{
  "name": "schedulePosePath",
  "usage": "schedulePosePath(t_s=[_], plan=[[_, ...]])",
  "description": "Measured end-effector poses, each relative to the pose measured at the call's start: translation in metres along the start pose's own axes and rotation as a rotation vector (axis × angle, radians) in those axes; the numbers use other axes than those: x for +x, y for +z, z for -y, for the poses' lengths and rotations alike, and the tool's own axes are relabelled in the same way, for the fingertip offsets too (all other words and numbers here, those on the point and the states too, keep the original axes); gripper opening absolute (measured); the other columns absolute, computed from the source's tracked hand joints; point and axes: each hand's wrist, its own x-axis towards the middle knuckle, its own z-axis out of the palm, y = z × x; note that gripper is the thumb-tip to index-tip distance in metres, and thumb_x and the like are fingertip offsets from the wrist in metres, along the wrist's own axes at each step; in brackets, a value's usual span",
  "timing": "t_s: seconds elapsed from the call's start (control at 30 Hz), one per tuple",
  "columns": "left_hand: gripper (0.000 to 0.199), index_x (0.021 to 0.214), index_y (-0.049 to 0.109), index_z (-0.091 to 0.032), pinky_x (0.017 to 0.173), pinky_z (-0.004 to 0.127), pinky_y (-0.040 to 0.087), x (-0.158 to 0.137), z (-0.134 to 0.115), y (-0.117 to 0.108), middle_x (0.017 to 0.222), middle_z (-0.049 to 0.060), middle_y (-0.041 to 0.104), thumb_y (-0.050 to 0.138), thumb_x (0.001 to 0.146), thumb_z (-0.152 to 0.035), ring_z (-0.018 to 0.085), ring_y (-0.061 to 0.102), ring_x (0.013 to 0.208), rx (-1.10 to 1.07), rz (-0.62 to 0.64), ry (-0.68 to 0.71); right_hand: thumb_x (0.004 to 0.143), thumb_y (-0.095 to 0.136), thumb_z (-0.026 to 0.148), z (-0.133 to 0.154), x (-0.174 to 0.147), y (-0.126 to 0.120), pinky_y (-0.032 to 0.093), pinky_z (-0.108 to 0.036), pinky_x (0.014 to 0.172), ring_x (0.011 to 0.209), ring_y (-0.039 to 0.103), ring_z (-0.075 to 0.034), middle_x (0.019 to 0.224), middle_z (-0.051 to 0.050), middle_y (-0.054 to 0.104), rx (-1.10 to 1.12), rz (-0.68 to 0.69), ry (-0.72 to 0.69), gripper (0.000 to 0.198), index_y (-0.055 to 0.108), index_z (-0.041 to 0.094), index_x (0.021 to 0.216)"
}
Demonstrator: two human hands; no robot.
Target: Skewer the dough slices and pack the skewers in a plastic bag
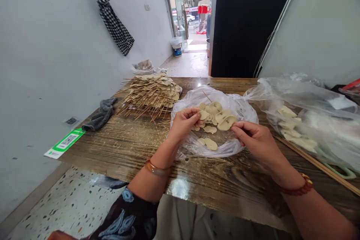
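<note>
Over an opened clear plastic bag (pixel 187 150), my left hand (pixel 184 122) is closed in a pinch on a thin beige slice (pixel 204 115). My right hand (pixel 254 138) is closed too, its thumb and finger at the edge of another floppy beige slice (pixel 227 122). Whether a stick lies between its fingertips is hidden. Under and between both hands are several loose beige slices (pixel 208 143) of the same soft, flat kind. One thin wooden skewer (pixel 207 96) pokes up behind them, on the far side of the bag.
A large pile of skewered beige slices (pixel 156 92) lies at the left back of the wooden table (pixel 135 146). A dark grey cloth (pixel 101 114) and a QR code card (pixel 66 142) lie at the left edge. Bare skewers (pixel 317 163) and a bag of slices (pixel 298 131) are at right.
</note>
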Motion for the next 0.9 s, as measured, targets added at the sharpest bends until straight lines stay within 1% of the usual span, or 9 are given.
schedulePosePath(t_s=[0.13, 0.3, 0.5, 0.73, 0.9], plan=[[0.028, 0.078, 0.065, -0.013, 0.052, 0.018, 0.045, 0.001, -0.008, -0.006, 0.063, -0.001, 0.065, 0.078, 0.060, -0.028, 0.008, 0.059, 0.054, -0.160, -0.144, 0.000, 0.084, 0.056, 0.040, 0.006, -0.003, 0.002, 0.037, -0.023, 0.046, 0.049, 0.047, -0.012, 0.057, 0.002, 0.055, -0.072, 0.088, -0.053, 0.025, 0.066, 0.020, 0.073], [0.028, 0.075, 0.062, -0.013, 0.053, 0.019, 0.046, 0.003, -0.011, -0.016, 0.064, -0.002, 0.063, 0.079, 0.058, -0.027, 0.008, 0.059, 0.055, -0.234, -0.234, 0.059, 0.084, 0.056, 0.039, 0.007, -0.005, 0.004, 0.039, -0.024, 0.046, 0.054, 0.053, -0.015, 0.061, -0.001, 0.061, -0.145, 0.178, -0.108, 0.025, 0.067, 0.021, 0.071], [0.024, 0.075, 0.062, -0.013, 0.051, 0.018, 0.044, 0.004, -0.010, -0.020, 0.062, -0.003, 0.062, 0.077, 0.061, -0.026, 0.007, 0.058, 0.054, -0.215, -0.272, 0.105, 0.086, 0.054, 0.038, 0.003, -0.004, 0.006, 0.042, -0.025, 0.050, 0.059, 0.058, -0.016, 0.066, -0.002, 0.064, -0.197, 0.210, -0.117, 0.025, 0.067, 0.021, 0.072], [0.020, 0.075, 0.063, -0.013, 0.056, 0.021, 0.047, 0.005, -0.008, -0.019, 0.063, -0.003, 0.063, 0.075, 0.063, -0.023, 0.008, 0.058, 0.054, -0.194, -0.265, 0.148, 0.085, 0.055, 0.037, 0.000, -0.004, 0.006, 0.045, -0.026, 0.055, 0.062, 0.060, -0.017, 0.069, -0.002, 0.066, -0.216, 0.199, -0.139, 0.024, 0.068, 0.021, 0.074], [0.020, 0.075, 0.063, -0.013, 0.056, 0.020, 0.048, 0.004, -0.008, -0.018, 0.062, -0.003, 0.063, 0.076, 0.063, -0.025, 0.008, 0.059, 0.054, -0.181, -0.265, 0.157, 0.085, 0.053, 0.037, 0.002, -0.003, 0.007, 0.046, -0.025, 0.057, 0.062, 0.060, -0.016, 0.068, -0.002, 0.066, -0.245, 0.201, -0.139, 0.026, 0.068, 0.020, 0.072]])
